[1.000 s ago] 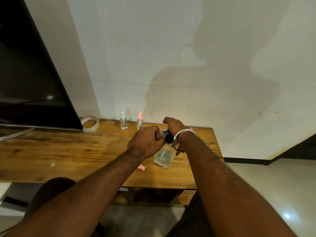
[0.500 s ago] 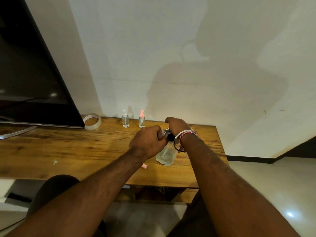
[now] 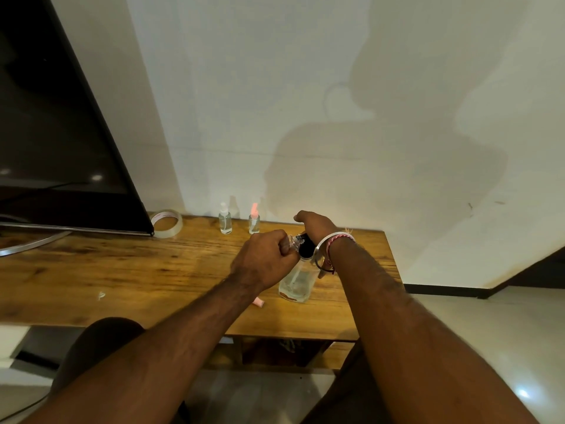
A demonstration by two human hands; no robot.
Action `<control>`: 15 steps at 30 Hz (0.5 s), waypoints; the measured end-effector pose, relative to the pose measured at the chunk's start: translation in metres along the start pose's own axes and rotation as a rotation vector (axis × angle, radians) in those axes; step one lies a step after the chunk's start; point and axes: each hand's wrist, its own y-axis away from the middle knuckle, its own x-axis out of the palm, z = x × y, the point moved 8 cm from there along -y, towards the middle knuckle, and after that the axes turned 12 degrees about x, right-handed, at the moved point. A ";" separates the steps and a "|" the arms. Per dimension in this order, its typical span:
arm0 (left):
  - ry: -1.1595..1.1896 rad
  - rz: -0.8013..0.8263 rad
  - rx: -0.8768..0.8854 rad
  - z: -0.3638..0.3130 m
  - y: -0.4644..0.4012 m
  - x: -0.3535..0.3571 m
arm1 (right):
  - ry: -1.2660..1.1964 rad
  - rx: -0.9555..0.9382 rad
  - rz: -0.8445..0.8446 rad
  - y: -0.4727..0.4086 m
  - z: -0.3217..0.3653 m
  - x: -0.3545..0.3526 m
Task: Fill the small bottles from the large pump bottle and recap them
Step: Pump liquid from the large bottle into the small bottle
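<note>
The large clear pump bottle stands on the wooden table, its black pump head under my right hand, which rests on top of it. My left hand is closed around a small clear bottle, holding its mouth against the pump nozzle. Two more small bottles stand at the table's back edge: one with a white cap, one with a pink cap. A loose pink cap lies on the table below my left wrist.
A dark TV screen on a curved stand fills the left. A roll of clear tape lies beside its corner. The wall runs behind the table; tiled floor lies to the right. A small white scrap sits on the tabletop.
Both hands stay at the pump bottle in the same grip. The view has shifted slightly; nothing on the table has moved.
</note>
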 end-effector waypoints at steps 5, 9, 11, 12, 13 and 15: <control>0.003 -0.001 0.004 0.002 -0.001 0.001 | 0.129 -0.104 -0.066 -0.004 0.010 0.001; -0.002 0.003 -0.003 0.005 0.000 0.004 | 0.266 -0.104 -0.109 -0.012 0.009 0.003; -0.003 0.004 -0.005 0.006 0.000 0.004 | 0.352 -0.130 -0.162 -0.015 0.011 0.003; -0.004 0.003 -0.002 0.006 0.000 0.005 | 0.389 -0.143 -0.175 -0.016 0.011 0.003; -0.004 0.004 0.000 0.006 0.000 0.005 | 0.431 -0.161 -0.188 -0.016 0.011 0.003; -0.010 0.004 -0.005 0.005 -0.001 0.005 | 0.457 -0.200 -0.232 -0.016 0.012 0.001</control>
